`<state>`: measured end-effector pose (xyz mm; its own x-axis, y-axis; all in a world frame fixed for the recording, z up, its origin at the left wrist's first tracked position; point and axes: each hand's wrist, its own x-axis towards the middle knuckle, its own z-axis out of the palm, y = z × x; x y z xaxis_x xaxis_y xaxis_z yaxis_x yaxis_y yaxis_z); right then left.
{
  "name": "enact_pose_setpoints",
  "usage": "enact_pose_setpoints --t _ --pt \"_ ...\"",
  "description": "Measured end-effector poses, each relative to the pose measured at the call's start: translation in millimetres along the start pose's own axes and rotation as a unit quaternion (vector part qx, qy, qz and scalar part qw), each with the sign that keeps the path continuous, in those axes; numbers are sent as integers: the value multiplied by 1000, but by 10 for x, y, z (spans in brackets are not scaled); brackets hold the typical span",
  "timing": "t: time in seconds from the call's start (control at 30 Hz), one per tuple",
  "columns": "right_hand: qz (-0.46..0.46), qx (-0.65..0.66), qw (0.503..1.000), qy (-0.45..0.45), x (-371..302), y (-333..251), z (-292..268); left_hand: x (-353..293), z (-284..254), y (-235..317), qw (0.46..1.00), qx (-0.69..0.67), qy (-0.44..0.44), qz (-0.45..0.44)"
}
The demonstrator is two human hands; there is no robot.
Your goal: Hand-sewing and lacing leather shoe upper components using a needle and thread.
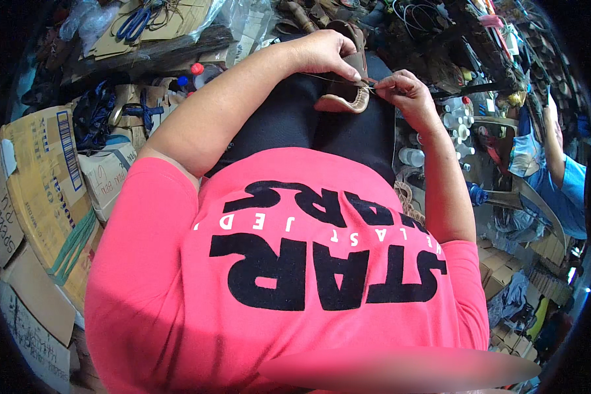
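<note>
A brown leather shoe (345, 98) with a pale tan, ridged edge lies across my dark-trousered thighs at the top of the view. My left hand (329, 54) is closed around its brown upper, thumb pressed on the leather. Thin thread (314, 77) trails to the left from beneath that hand. Just right of the shoe, my right hand (407, 92) pinches a fine light strand against the shoe's edge. Whether a needle is also between those fingertips is too small to tell.
Cardboard boxes (46, 177) are stacked at my left. Blue-handled scissors (132, 25) rest on cardboard at upper left. Plastic bottles (456, 125) stand to my right. Beyond them is another person's arm in a blue sleeve (571, 197). Assorted clutter surrounds the top.
</note>
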<state>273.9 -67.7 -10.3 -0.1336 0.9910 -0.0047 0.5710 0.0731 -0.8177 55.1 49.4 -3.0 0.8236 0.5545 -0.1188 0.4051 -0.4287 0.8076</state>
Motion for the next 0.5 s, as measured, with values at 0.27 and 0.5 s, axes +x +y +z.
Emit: enact_pose_setpoints --t 0.27,0.5 --pt "-14 20 999 29 -21 -54 113 -11 25 -62 991 -125 -54 4" --pt "-16 61 996 60 -88 47 177 16 85 -107 989 -128 -45 63"
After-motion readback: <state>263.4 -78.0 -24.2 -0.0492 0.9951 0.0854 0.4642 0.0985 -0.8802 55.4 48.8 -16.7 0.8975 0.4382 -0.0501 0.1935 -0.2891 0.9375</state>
